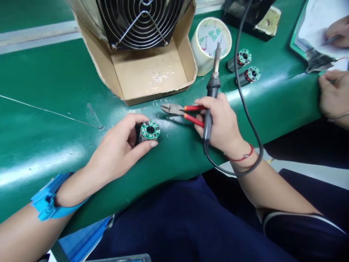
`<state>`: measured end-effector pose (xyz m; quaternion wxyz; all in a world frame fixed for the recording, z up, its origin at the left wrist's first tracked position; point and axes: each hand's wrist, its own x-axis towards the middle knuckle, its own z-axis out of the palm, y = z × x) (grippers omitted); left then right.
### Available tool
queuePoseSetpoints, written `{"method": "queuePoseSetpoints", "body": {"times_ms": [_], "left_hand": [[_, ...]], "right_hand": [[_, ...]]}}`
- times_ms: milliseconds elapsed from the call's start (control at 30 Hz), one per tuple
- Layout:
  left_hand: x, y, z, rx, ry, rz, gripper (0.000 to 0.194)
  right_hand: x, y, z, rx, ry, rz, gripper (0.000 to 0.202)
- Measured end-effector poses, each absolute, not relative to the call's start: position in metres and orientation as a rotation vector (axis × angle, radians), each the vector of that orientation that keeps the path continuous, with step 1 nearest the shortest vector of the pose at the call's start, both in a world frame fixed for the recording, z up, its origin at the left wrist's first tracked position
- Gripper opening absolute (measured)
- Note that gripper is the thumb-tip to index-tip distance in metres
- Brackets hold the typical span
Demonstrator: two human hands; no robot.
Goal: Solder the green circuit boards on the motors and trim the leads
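Observation:
My left hand (pixel 124 145) grips a small motor (pixel 149 131) topped by a round green circuit board, resting it on the green table (pixel 40 120). My right hand (pixel 222 125) holds both a soldering iron (pixel 213 85), its tip pointing up and away, and red-handled cutters (pixel 181 111) whose jaws point left toward the motor. The iron's black cable (pixel 245 109) loops around my right wrist. A blue strap (pixel 50 198) is on my left wrist.
A cardboard box (pixel 152 72) with a black fan (pixel 140 22) stands behind, cut wire bits lying in it. A tape roll (pixel 211 43) and two more motors (pixel 244 65) lie at the back right. Another person's hands (pixel 334 94) work at the far right.

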<state>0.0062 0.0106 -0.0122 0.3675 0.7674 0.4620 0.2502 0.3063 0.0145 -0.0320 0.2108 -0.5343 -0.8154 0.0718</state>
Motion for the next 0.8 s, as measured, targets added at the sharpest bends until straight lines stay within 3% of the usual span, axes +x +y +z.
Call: {"method": "queuePoseSetpoints", "body": {"times_ms": [267, 400, 633, 800], "left_hand": [[0.005, 0.011, -0.009, 2.065, 1.203, 0.674, 0.036], [0.003, 0.010, -0.010, 2.158, 1.202, 0.673, 0.035], [0.002, 0.010, -0.008, 2.181, 1.230, 0.736, 0.034], [-0.011, 0.017, 0.004, 2.119, 1.361, 0.831, 0.043]], "right_hand": [[0.300, 0.002, -0.005, -1.151, -2.541, 0.166, 0.040], [0.301, 0.003, 0.001, -1.188, -2.613, 0.145, 0.040], [0.288, -0.006, 0.000, -1.226, -2.485, -0.041, 0.022], [0.279, 0.009, -0.012, -1.553, -2.156, -0.120, 0.036]]}}
